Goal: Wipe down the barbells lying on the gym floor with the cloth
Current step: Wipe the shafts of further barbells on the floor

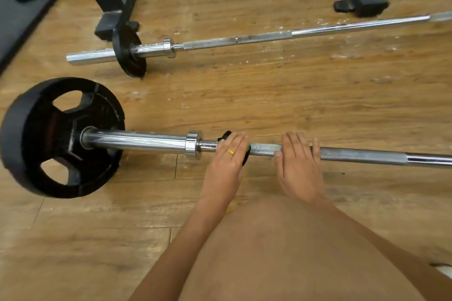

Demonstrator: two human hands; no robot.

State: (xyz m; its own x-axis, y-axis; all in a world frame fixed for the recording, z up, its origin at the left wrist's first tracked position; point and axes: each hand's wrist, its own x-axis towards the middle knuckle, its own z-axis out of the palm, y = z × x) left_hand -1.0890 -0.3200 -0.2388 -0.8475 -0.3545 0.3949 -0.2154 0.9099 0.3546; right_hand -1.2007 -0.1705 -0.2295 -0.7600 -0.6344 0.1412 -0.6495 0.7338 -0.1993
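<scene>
Fingers (238, 140) of the left hand (226, 161), one bearing a gold ring (231, 152), lay nearly straight across a dark cloth (246, 154) with a green edge, pressing it onto the near barbell (354, 155) just beside the inner collar (193, 145); thumb hidden. Fingers (297, 142) of the right hand (298, 168) lay flat and extended over the knurled shaft, close to the cloth, thumb at the bar's near side, not clenched. Near barbell rested on the wooden floor (293, 95), a large black plate (49, 139) on its left sleeve. Far barbell (269, 36) lay well apart behind it, roughly parallel, carrying a small black plate (128, 51). Black rack feet (110, 24) stood behind that bar. Dark mat (19, 19) bordered the floor at far left. Bare knee (293, 252) filled the foreground.
</scene>
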